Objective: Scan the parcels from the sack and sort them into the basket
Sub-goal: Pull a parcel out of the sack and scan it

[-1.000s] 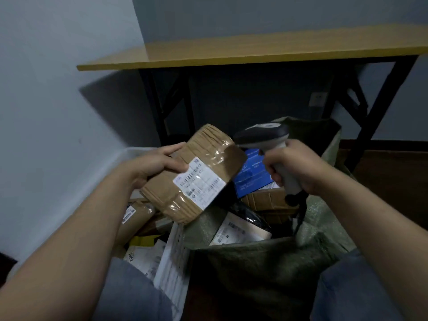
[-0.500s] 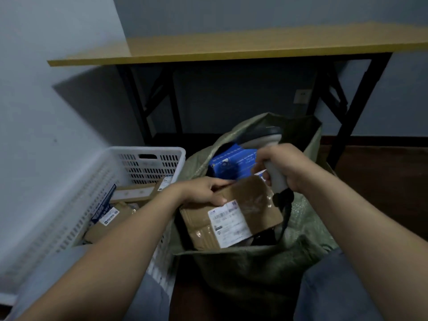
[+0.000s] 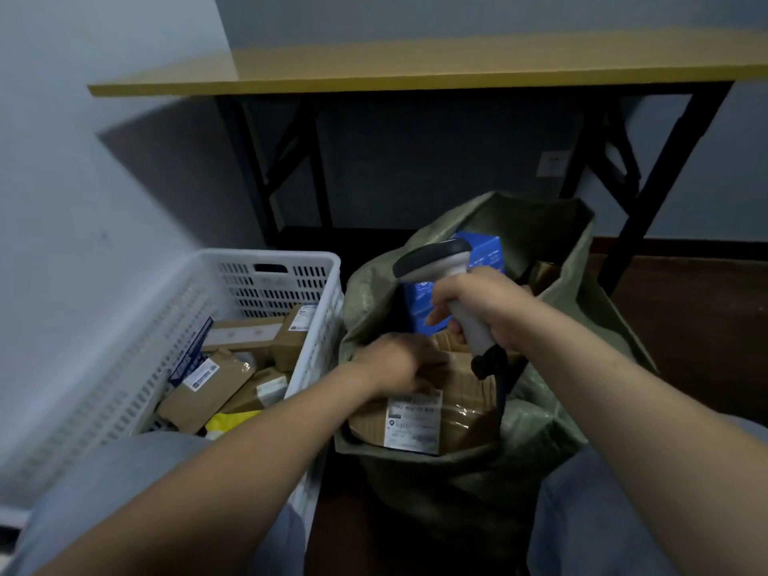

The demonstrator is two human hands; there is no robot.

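**A:** Where's the parcel now?

**B:** The brown parcel (image 3: 457,413) lies at the near edge of the sack's (image 3: 540,442) mouth, with its label (image 3: 413,421) facing up. The left hand (image 3: 395,363) is on its far edge, fingers curled over it in a grip.

**A:** And the other hand?

**B:** The right hand (image 3: 490,309) is wrapped tight round the handle of the scanner (image 3: 436,259). The scanner's head points left, in front of the blue box (image 3: 484,249) and not at the label.

**A:** What could go wrong?

**B:** The grip takes only one edge and the tape looks slick, so I'd guess the parcel could tip and slide back into the sack as it's lifted. The scanner's cable also hangs across the parcel's right end and might snag on it.

**A:** What's changed from a second ago?

**B:** Then the left hand held a taped parcel up beside the scanner, and the basket was hidden behind it. Now that hand is down in the sack. The white basket (image 3: 266,257) shows on the left, just beside the sack, with parcels in it.
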